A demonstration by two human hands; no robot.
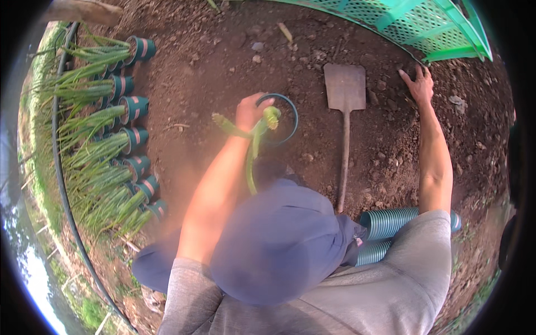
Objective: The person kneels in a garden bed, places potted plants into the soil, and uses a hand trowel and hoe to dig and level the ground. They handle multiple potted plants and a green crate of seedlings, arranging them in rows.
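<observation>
Mid-frame, left hand (250,113) grips teal pot (296,116) by its rim, probably steadying the plant (257,139); upper right, right hand (421,88), fingers spread near green crate (399,15), likely bracing.

Green crate (410,19): one to two o'clock, cut off by the top edge.
Right hand (420,88): two o'clock; contact between its fingertips and the crate cannot be told.
Left hand (249,113): near twelve, some fingers hidden by the plant (258,137).
Teal pot (295,121): half past twelve, walls blurred, only its rim distinct.
Plant's lower tip: hidden behind dark-blue cloth (279,245), itself blurred, at six.
Shovel (345,96): one to four o'clock, handle end hidden.
Ribbed pot stack (389,222): four o'clock, partly behind the grey sleeve (421,257).
Potted row (134,109): nine to ten, rear pots hidden, uncountable.
Wooden piece (86,12): ten to eleven, cut off.
</observation>
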